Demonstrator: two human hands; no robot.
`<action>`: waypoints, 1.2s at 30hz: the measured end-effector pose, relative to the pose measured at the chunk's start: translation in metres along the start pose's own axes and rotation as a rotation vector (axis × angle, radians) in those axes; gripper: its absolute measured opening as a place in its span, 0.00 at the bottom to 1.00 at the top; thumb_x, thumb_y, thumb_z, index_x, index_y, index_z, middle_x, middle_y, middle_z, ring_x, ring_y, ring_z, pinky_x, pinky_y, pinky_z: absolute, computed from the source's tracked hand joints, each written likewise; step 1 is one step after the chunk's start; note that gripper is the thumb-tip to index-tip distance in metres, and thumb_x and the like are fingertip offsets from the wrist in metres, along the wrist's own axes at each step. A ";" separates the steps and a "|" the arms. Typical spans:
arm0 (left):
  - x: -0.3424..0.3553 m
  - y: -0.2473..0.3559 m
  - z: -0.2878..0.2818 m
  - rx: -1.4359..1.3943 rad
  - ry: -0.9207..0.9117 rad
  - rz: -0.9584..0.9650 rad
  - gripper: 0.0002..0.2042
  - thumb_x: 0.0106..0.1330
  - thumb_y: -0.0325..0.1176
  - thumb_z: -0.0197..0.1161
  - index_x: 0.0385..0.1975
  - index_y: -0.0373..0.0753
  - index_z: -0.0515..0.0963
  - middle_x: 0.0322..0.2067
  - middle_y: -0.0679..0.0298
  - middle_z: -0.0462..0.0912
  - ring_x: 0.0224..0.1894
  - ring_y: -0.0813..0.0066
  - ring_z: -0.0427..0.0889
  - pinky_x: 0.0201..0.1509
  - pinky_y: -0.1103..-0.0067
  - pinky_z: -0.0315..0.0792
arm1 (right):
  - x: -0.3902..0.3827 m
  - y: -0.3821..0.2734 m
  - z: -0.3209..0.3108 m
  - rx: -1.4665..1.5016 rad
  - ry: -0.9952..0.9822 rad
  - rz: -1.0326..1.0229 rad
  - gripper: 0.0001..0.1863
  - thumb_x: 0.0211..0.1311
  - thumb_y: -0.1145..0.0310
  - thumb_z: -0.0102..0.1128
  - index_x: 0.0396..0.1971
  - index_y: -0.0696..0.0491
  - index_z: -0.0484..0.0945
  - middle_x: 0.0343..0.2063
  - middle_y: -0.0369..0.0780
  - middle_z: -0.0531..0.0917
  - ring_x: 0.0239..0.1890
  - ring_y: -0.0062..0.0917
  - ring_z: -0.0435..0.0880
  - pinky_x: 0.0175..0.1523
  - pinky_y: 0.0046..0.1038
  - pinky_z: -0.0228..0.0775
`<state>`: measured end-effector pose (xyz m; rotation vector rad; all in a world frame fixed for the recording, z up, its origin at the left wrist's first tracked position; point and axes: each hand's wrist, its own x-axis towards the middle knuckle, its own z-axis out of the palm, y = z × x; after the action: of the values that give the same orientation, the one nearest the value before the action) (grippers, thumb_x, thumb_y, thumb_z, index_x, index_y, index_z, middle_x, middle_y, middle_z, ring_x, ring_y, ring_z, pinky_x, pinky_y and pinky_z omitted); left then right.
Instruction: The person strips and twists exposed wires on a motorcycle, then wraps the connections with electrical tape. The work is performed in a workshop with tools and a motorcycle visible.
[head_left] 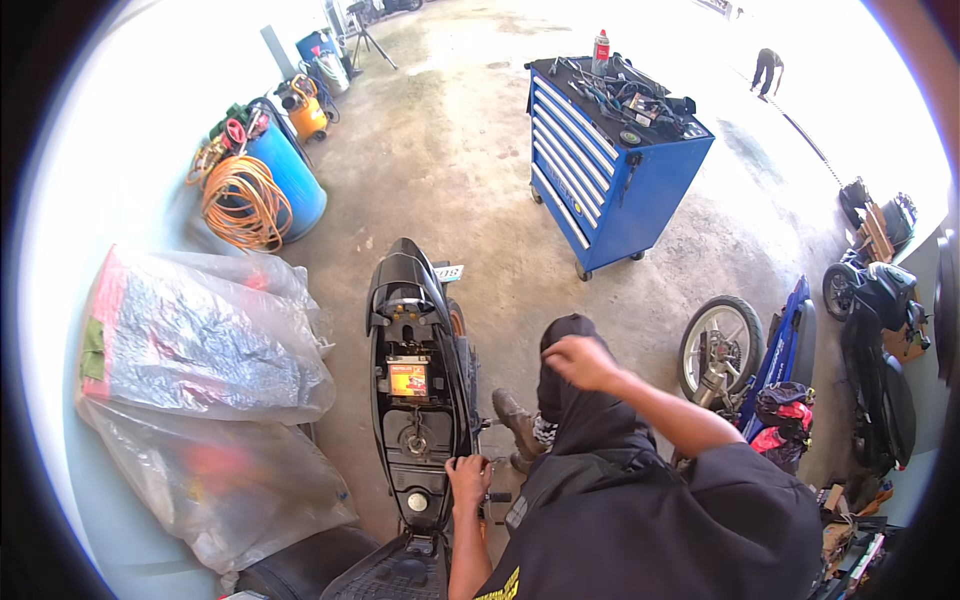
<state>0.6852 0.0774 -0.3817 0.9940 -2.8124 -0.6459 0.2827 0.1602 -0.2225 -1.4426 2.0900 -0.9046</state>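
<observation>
L hand [468,482] on motorbike [424,467] rim, grip unclear | R hand [580,362] half-open | blk body, red/yel batt [408,380]

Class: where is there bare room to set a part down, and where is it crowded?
Widest bare patch: the concrete floor between the blue barrel and the blue tool cabinet, beyond the motorbike. A smaller one lies between the cabinet and the spoked wheel. Crowded: the cabinet's top, strewn with tools, and left of the motorbike, where a plastic-wrapped pile sits close.
</observation>
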 end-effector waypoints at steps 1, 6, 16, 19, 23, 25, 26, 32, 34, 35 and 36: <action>-0.009 0.004 0.008 -0.008 -0.039 -0.032 0.07 0.71 0.40 0.73 0.39 0.45 0.88 0.41 0.65 0.90 0.51 0.59 0.86 0.73 0.52 0.62 | -0.011 0.004 -0.025 -0.009 0.019 0.083 0.15 0.73 0.61 0.65 0.50 0.54 0.92 0.50 0.52 0.91 0.56 0.51 0.88 0.64 0.47 0.79; 0.002 0.020 0.021 0.053 -0.026 -0.035 0.07 0.71 0.40 0.72 0.39 0.45 0.88 0.40 0.66 0.90 0.53 0.59 0.85 0.77 0.46 0.58 | -0.066 0.069 -0.114 0.013 0.343 0.398 0.13 0.74 0.63 0.69 0.47 0.56 0.93 0.39 0.49 0.93 0.41 0.39 0.94 0.52 0.37 0.84; 0.025 0.047 0.028 0.197 -0.001 -0.233 0.13 0.72 0.43 0.70 0.53 0.51 0.89 0.60 0.70 0.85 0.69 0.64 0.77 0.85 0.32 0.39 | 0.111 0.194 -0.269 -0.238 0.596 0.173 0.15 0.69 0.65 0.70 0.52 0.51 0.91 0.53 0.53 0.88 0.59 0.49 0.86 0.66 0.46 0.77; 0.005 0.071 0.032 0.229 0.230 -0.439 0.19 0.74 0.44 0.68 0.62 0.49 0.85 0.67 0.66 0.82 0.74 0.61 0.75 0.85 0.32 0.40 | 0.208 0.217 -0.306 -0.404 0.599 0.064 0.18 0.69 0.61 0.69 0.54 0.53 0.91 0.53 0.54 0.89 0.61 0.50 0.85 0.70 0.46 0.76; 0.018 0.142 0.038 0.012 0.430 -0.860 0.17 0.78 0.43 0.65 0.61 0.43 0.85 0.64 0.57 0.86 0.69 0.54 0.81 0.78 0.49 0.65 | 0.326 0.356 -0.388 -0.779 0.367 -0.047 0.24 0.73 0.50 0.65 0.61 0.47 0.89 0.58 0.54 0.89 0.62 0.52 0.87 0.68 0.48 0.78; 0.032 0.171 0.068 -0.239 0.770 -0.883 0.15 0.79 0.38 0.66 0.56 0.35 0.85 0.53 0.50 0.89 0.57 0.46 0.87 0.64 0.62 0.79 | 0.382 0.419 -0.461 -1.033 0.276 -0.091 0.28 0.75 0.44 0.63 0.66 0.45 0.87 0.60 0.55 0.88 0.62 0.53 0.88 0.68 0.50 0.80; 0.037 0.194 0.086 -0.333 0.856 -0.950 0.14 0.80 0.38 0.66 0.56 0.34 0.85 0.53 0.50 0.89 0.57 0.46 0.88 0.63 0.60 0.79 | 0.412 0.436 -0.496 -1.157 0.292 -0.138 0.30 0.76 0.42 0.62 0.68 0.43 0.87 0.61 0.56 0.88 0.62 0.53 0.88 0.67 0.50 0.81; -0.074 0.440 0.142 -0.460 0.904 -1.663 0.14 0.83 0.37 0.63 0.55 0.34 0.87 0.51 0.50 0.92 0.54 0.56 0.91 0.63 0.65 0.80 | 0.427 0.428 -0.382 -1.018 0.270 0.321 0.41 0.69 0.26 0.61 0.60 0.49 0.91 0.57 0.49 0.91 0.69 0.46 0.78 0.71 0.54 0.67; -0.066 0.492 0.163 -0.689 1.084 -1.796 0.15 0.84 0.38 0.64 0.55 0.33 0.87 0.52 0.52 0.92 0.56 0.63 0.91 0.64 0.69 0.81 | 0.434 0.424 -0.404 -0.933 0.396 0.260 0.38 0.68 0.28 0.63 0.55 0.49 0.93 0.55 0.50 0.91 0.67 0.47 0.79 0.67 0.54 0.70; -0.070 0.509 0.171 -0.743 1.216 -1.772 0.15 0.84 0.38 0.64 0.55 0.32 0.87 0.52 0.53 0.92 0.57 0.64 0.90 0.65 0.70 0.81 | 0.434 0.418 -0.406 -0.883 0.448 0.221 0.37 0.68 0.29 0.64 0.53 0.49 0.93 0.55 0.50 0.91 0.67 0.48 0.78 0.67 0.54 0.70; -0.071 0.519 0.178 -0.796 1.351 -1.743 0.16 0.84 0.39 0.64 0.55 0.31 0.87 0.52 0.54 0.92 0.58 0.65 0.90 0.65 0.71 0.81 | 0.433 0.409 -0.407 -0.832 0.499 0.180 0.37 0.68 0.29 0.64 0.52 0.49 0.94 0.55 0.50 0.92 0.67 0.48 0.78 0.66 0.54 0.71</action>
<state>0.4003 0.5484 -0.3219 2.1017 -0.1091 -0.5605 -0.4108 -0.0378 -0.2358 -1.4255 3.1542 -0.3250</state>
